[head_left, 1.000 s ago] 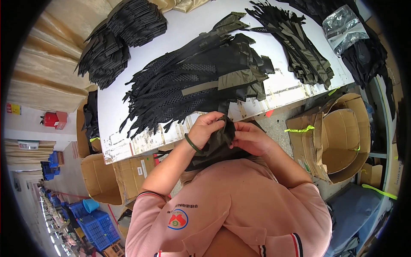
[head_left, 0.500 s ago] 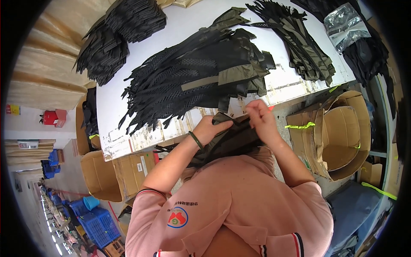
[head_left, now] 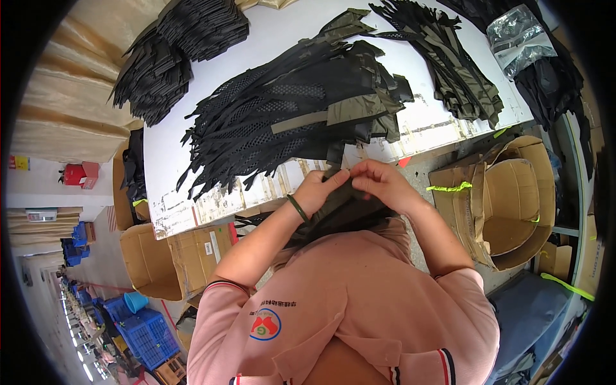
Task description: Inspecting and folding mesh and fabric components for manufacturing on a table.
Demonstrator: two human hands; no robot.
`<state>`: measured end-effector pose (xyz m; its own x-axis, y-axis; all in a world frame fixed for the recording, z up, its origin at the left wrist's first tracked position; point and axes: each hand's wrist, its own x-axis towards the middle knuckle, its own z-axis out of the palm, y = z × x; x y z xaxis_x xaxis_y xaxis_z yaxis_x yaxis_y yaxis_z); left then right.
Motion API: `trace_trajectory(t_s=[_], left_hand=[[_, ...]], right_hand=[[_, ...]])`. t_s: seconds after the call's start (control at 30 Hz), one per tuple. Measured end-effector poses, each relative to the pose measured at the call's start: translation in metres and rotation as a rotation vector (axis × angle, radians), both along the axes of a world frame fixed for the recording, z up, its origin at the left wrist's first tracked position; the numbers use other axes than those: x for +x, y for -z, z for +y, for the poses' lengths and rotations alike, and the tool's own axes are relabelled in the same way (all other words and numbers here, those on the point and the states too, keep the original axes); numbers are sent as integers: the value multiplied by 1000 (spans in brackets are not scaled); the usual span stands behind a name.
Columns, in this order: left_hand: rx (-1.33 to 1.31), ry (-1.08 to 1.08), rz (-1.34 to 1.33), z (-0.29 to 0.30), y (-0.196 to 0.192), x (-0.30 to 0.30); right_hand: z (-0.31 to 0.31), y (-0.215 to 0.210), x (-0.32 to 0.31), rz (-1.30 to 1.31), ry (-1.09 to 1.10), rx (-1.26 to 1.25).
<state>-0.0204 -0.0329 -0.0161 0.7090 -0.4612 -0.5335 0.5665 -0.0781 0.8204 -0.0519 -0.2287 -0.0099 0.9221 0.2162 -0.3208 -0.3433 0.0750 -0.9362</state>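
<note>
A dark olive-and-black fabric piece (head_left: 343, 208) lies across my lap at the table's front edge. My left hand (head_left: 314, 194) is closed on its upper edge, thumb on top. Against the left thumb, my right hand (head_left: 384, 185) pinches at the same edge; its fingertips partly hide what they grip. Just beyond both hands, a wide pile of black mesh and olive fabric pieces (head_left: 295, 106) is spread over the white table (head_left: 276, 32), with ragged strip ends toward the left.
Stacks of black pieces (head_left: 202, 29) sit at the far left. Another olive-and-black bundle (head_left: 449, 64) lies far right, near a clear plastic bag (head_left: 518, 40). Open cardboard boxes stand below the table, one at the right (head_left: 455, 208) and one at the left (head_left: 151, 263).
My right hand has moved left and slightly down, from apart to touching the fabric edge beside my left thumb. The left hand has shifted slightly; the table piles are unchanged.
</note>
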Motion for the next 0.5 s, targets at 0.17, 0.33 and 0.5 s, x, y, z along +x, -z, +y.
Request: trace_trajectory(t_s=[0.17,0.33,0.5], left_hand=[[232,330,-414,3,42,-25],[463,621,-1005,20,112,-71],[440,679,-937,17,82,-51]], right_hand=[[-44,29,-14,-284,-452,-791],[-51,22,13,-297,-156,-1044],[-64,30,87,-23,491,-219]])
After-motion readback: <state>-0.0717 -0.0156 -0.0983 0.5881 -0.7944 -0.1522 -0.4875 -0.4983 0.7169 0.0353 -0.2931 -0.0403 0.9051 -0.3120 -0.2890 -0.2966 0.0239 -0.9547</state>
